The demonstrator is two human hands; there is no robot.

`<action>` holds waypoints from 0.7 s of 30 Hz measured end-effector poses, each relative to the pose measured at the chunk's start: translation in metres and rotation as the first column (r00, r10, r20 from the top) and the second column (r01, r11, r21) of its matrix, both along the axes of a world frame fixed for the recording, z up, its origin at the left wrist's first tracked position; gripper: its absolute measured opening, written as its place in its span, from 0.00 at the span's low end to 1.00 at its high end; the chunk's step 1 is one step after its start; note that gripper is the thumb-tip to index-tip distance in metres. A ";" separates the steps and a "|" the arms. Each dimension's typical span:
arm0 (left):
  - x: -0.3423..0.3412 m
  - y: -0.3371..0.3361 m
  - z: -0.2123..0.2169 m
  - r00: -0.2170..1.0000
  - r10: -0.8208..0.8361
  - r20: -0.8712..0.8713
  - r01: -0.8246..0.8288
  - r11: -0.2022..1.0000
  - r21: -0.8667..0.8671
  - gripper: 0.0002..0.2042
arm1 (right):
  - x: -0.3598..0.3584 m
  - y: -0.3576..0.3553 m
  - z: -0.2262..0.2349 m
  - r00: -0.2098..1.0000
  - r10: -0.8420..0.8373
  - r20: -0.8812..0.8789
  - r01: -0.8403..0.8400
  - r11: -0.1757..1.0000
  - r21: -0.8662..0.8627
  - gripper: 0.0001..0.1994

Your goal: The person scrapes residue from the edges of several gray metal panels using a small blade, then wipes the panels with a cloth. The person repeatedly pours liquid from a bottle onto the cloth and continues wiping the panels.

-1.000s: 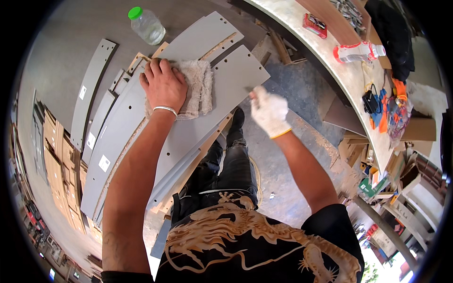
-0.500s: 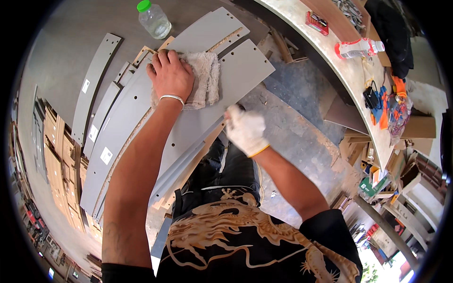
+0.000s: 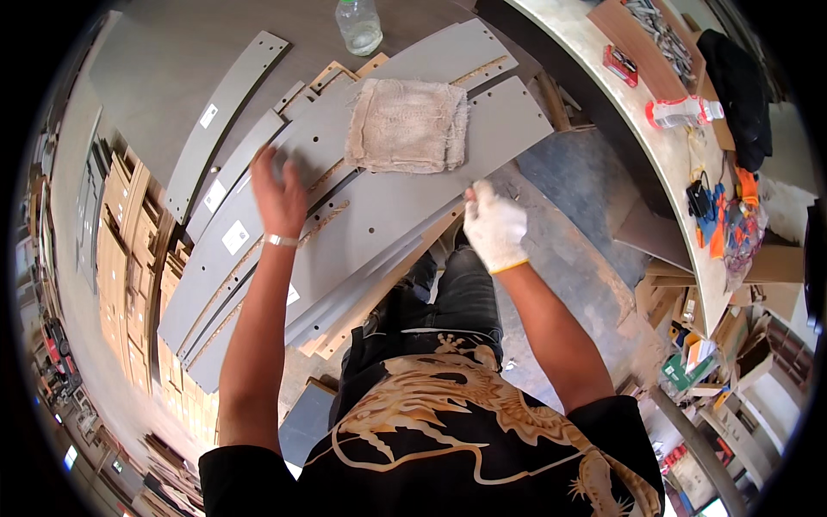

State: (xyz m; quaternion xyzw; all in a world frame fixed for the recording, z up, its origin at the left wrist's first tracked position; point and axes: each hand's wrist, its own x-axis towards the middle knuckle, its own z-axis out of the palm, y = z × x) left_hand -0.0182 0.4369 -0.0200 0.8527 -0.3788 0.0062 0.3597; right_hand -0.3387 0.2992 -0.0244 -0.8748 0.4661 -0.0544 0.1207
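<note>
A folded beige rag point(image 3: 407, 127) lies flat on the grey panels, with no hand on it. Beneath it is a stack of long grey panels point(image 3: 422, 202) with drilled holes and rough brown grooves. My bare left hand point(image 3: 280, 196), a pale band at its wrist, is over the panels left of the rag, slightly blurred, fingers apart and holding nothing. My right hand point(image 3: 497, 226) wears a white knit glove and is closed beside the near right edge of the panels. Whatever its curled fingers hold, if anything, is hidden.
A clear bottle point(image 3: 359, 33) stands beyond the stack. Another curved grey panel point(image 3: 226, 121) lies to the left, near stacked brown boards point(image 3: 125, 284). On the right, a pale worktop point(image 3: 594, 65) carries a red-and-white bottle point(image 3: 685, 112), a small red box point(image 3: 620, 65) and coloured tools.
My left hand has let go of the rag and moved left over the panels. The rag now lies flatter and fully visible. My gloved right hand stays near the panel edge.
</note>
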 end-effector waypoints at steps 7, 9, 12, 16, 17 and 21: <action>0.022 0.239 -0.002 0.932 0.131 0.337 -0.247 0.911 0.329 0.23 | 0.052 0.120 -0.002 0.969 0.214 0.122 -0.218 0.976 0.023 0.11; 0.025 0.270 -0.003 0.930 0.126 0.346 -0.270 0.872 0.408 0.26 | 0.058 0.133 0.001 0.972 0.203 0.121 -0.208 0.978 0.031 0.11; 0.028 0.297 -0.008 0.945 0.115 0.307 -0.258 0.840 0.478 0.29 | 0.056 0.132 0.004 0.975 0.203 0.088 -0.210 0.973 0.091 0.09; 0.023 0.292 -0.008 0.943 0.135 0.303 -0.274 0.831 0.484 0.29 | 0.037 0.085 -0.007 0.999 -0.009 0.040 0.009 1.000 0.003 0.10; 0.023 0.292 -0.009 0.942 0.134 0.308 -0.276 0.832 0.482 0.29 | 0.038 0.083 -0.007 0.999 -0.003 0.038 0.003 1.000 0.007 0.10; 0.025 0.296 -0.014 0.931 0.144 0.335 -0.297 0.833 0.466 0.28 | 0.056 0.120 -0.002 0.996 0.093 0.007 -0.093 0.995 0.047 0.11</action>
